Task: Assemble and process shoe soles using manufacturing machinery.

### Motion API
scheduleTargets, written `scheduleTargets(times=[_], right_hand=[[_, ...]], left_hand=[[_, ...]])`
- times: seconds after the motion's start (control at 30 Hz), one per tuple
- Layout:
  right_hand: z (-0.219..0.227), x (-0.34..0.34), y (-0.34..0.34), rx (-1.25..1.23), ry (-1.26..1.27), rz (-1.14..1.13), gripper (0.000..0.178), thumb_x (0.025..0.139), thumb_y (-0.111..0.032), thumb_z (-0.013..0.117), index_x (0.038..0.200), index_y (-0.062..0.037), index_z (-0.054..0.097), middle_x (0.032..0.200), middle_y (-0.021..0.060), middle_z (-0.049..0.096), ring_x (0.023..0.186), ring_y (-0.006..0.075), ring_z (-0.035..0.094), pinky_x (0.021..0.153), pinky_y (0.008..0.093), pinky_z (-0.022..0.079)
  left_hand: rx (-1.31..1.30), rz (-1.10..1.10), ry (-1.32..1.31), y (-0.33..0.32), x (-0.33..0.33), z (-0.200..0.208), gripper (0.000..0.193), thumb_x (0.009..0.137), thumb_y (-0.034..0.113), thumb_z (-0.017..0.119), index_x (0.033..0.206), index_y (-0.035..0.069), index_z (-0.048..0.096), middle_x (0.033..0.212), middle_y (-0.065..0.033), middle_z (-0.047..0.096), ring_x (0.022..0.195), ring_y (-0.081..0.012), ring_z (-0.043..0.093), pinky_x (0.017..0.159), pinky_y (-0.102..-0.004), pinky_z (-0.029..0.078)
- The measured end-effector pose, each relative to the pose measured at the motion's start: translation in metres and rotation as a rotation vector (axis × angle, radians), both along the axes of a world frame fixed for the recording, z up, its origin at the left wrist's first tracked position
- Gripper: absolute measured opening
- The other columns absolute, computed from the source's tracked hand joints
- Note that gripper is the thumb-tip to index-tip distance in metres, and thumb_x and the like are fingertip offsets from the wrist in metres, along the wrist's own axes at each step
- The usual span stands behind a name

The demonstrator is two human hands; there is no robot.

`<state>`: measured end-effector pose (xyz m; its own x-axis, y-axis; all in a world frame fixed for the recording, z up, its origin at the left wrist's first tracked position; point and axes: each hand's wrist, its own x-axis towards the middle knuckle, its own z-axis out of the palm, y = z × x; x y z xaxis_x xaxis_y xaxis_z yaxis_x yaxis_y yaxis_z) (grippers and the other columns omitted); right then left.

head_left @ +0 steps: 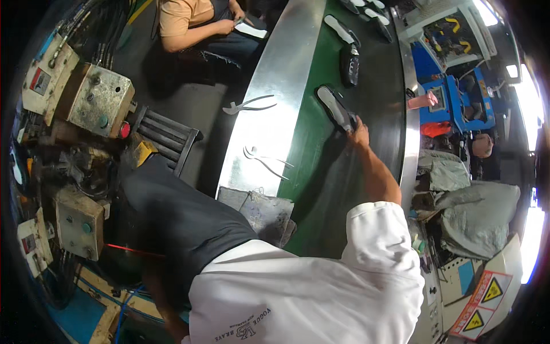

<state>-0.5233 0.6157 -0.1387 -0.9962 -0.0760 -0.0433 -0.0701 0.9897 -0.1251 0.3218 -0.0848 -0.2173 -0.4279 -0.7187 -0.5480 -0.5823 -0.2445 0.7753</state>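
Observation:
My right arm stretches out over the green and dark conveyor belt (315,123). At its end my right hand (359,135) is closed round one end of a dark shoe (333,109) with a pale sole-shaped face turned up. The shoe lies at or just above the belt; I cannot tell if it touches. Down at the lower left my left forearm (166,307) runs into shadow beside the machine, and its hand is too dark to make out. Two pairs of pincers, one farther (250,105) and one nearer (267,163), rest on the metal ledge left of the belt.
More shoes (349,66) sit farther up the belt. Across the ledge, a seated co-worker's hands (226,26) hold a white-soled shoe (251,30). A slatted stool (166,137) and machine control boxes (100,100) stand left. Grey cloths (478,215) and blue equipment (458,103) are right.

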Motion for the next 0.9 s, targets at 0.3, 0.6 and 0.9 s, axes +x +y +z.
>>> scheduleTargets(times=[0.3,0.6,0.9], right_hand=[[0.001,-0.046,-0.130,0.249,-0.275,-0.036,0.110,0.089,-0.056,0.081,0.176,-0.0349,0.017,0.142,0.0228,0.071,0.142,0.0483,0.058,0.121,0.0537,0.041],[-0.076,0.060,-0.080,-0.689,-0.111,-0.363,0.098,0.091,-0.042,0.087,0.164,0.0041,0.041,0.147,0.0240,0.065,0.129,0.0311,0.066,0.108,0.0393,0.053],[0.052,0.195,-0.207,-1.544,-0.531,-0.398,0.062,0.106,-0.033,0.074,0.150,0.0025,0.051,0.132,0.0133,0.067,0.118,0.0270,0.067,0.103,0.0446,0.055]], left_hand=[[-0.001,0.383,-0.147,0.038,0.037,0.088,0.022,0.109,0.013,0.057,0.127,0.004,0.068,0.094,-0.0037,0.067,0.074,-0.0142,0.064,0.060,-0.0277,0.051],[-0.217,-0.206,0.008,-0.008,-0.195,0.083,0.053,0.116,0.040,0.056,0.153,0.003,0.062,0.137,-0.0177,0.070,0.127,-0.0289,0.067,0.109,-0.0446,0.053],[0.001,-0.394,0.501,0.095,-0.416,0.144,0.045,0.106,0.009,0.069,0.149,0.002,0.062,0.132,-0.0139,0.071,0.122,-0.0209,0.069,0.104,-0.0353,0.055]])
